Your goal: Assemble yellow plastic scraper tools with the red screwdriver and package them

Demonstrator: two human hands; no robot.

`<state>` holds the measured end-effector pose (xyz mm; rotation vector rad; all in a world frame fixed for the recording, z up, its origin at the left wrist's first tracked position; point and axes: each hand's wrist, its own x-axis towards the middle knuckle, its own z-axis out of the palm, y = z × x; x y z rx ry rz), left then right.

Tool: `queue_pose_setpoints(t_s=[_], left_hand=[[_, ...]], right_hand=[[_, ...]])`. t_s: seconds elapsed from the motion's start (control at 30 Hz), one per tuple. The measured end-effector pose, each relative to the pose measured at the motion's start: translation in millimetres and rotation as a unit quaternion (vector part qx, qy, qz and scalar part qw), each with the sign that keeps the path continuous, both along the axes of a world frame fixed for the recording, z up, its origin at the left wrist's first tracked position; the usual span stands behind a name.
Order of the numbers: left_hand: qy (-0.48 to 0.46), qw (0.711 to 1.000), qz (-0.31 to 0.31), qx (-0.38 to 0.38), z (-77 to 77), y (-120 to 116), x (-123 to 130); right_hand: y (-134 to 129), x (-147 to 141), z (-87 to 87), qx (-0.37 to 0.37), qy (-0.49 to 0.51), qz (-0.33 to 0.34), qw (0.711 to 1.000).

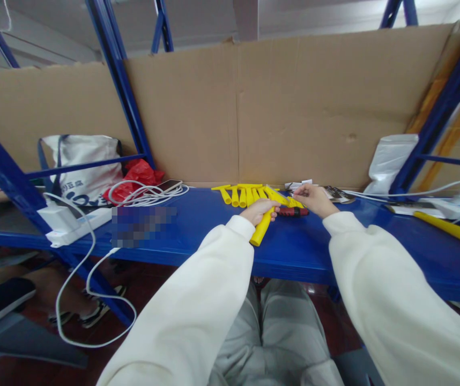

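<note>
The person sits at the blue shelf [198, 225], and the left hand [259, 210] is wrapped tight around a yellow tube [262, 228], its lower end angling down toward the shelf edge. The right hand [313, 198] has its fingertips pinched together at the tube's far end, just above a red-and-black tool [292, 212] lying on the shelf; what the fingers pinch is too small to tell. It looks like a fitting or assembly step at the tube's tip, and the next move would seem to call for a steady left grip and fine alignment from the right. The tube is bright, smooth plastic, one of a row of yellow pieces [243, 194] fanned beside it against the cardboard backing [294, 107].
</note>
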<state>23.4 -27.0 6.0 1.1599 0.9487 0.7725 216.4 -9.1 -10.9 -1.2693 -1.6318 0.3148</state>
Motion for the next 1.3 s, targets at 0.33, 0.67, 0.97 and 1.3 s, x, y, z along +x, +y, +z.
queue_pose_setpoints(t_s=[0.33,0.67,0.97,1.3], left_hand=[[0.000,1.000,-0.030,-0.004,1.1,-2,1],[0.002,0.999,-0.033,0.007,-1.4,-1,-1],[0.005,0.999,-0.039,0.011,-1.0,-2,0],[-0.035,0.998,-0.049,0.008,2.6,-5,0]], right_hand=[[-2,-11,-3.3,-0.036,0.017,0.040,0.998],[-2,-15,-6.0,-0.055,0.041,0.067,0.995],[1,-13,-8.4,-0.049,0.038,0.065,0.996],[3,-17,-8.9,-0.082,0.066,-0.010,0.994]])
